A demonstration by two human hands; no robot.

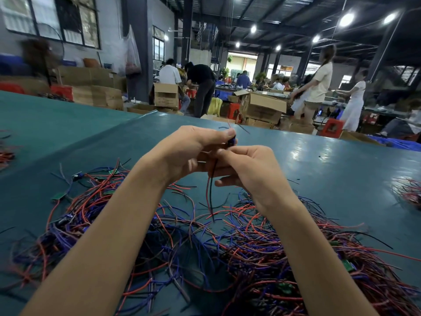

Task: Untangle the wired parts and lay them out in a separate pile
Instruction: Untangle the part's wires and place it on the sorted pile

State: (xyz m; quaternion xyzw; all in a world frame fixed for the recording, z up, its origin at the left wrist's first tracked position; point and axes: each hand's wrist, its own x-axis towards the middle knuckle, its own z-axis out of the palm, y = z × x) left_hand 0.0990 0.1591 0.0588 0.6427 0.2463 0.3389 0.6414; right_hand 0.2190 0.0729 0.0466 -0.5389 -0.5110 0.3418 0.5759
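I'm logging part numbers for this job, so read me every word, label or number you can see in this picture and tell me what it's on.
No text here can be read.
Cardboard box: faint reddish print on its front, too blurred to read.
Green boards among the loose wires: too small to show any marking.
Wired part pinched in the left hand: no marking visible.

Two hands, left hand (189,151) and right hand (248,169), on one wired part (232,141). Two leads hang: red lead (207,195), black lead (211,198). One big tangle (227,247), plus two more: left pile (5,156), right pile (407,192).
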